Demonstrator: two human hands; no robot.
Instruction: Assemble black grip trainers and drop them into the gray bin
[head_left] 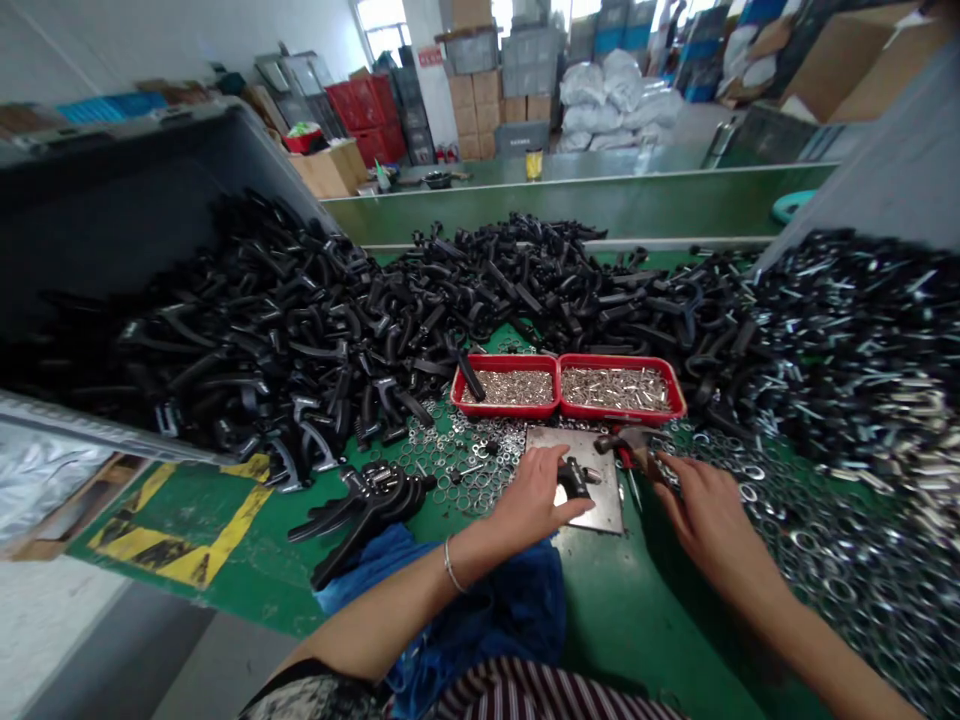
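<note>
My left hand (536,490) is over a flat metal plate (600,515), with thumb and fingers around a small black part (576,478). A short silvery pin (592,475) lies beside or in that part; I cannot tell which. To the right, my right hand (701,505) is closed around the handle of a hammer (626,440), whose head hangs over the plate's upper right corner. Under the hammer, a red-handled tool with a pointed metal tip (634,490) is partly hidden. Black curved levers (367,505) lie in a small bunch left of my left hand.
Behind the plate stand a red tray (517,410) of tiny metal pieces and another red tray (622,415) of pins. Black levers (480,280) are heaped behind and leftward, partly in a tipped grey crate (277,170). Loose rings (817,560) cover the right. A blue cloth (517,600) lies in front.
</note>
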